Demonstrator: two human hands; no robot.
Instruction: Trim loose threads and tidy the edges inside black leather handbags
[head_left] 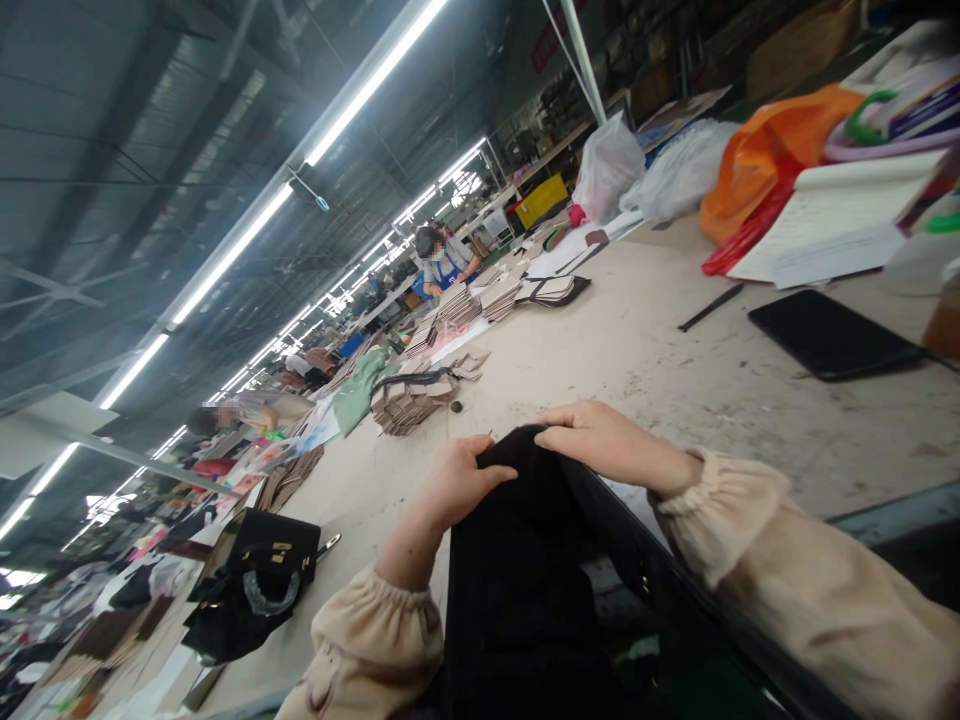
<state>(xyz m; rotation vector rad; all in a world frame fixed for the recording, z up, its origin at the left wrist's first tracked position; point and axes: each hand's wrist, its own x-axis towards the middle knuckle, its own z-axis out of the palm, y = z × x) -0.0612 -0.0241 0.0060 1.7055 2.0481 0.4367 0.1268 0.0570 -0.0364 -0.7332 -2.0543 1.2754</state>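
Black material (525,560), which looks like an open bag with a dark lining, hangs in front of me at the table's near edge. My left hand (461,480) pinches its upper edge between thumb and fingers. A little to the right, my right hand (592,440) grips the same edge, thumb and fingers closed on it. Small metal studs show on the piece's right side. Its lower part runs out of view in shadow. To the left on the table lies a black handbag (274,545) with a gold-coloured clasp and a wrapped handle.
A black phone (832,335), a dark pen-like tool (711,307) and an open notebook (847,215) lie at the right. Stacked brown pieces (412,400) stand ahead. Orange and white plastic bags (780,150) crowd the back right. A co-worker (446,260) stands farther down the table.
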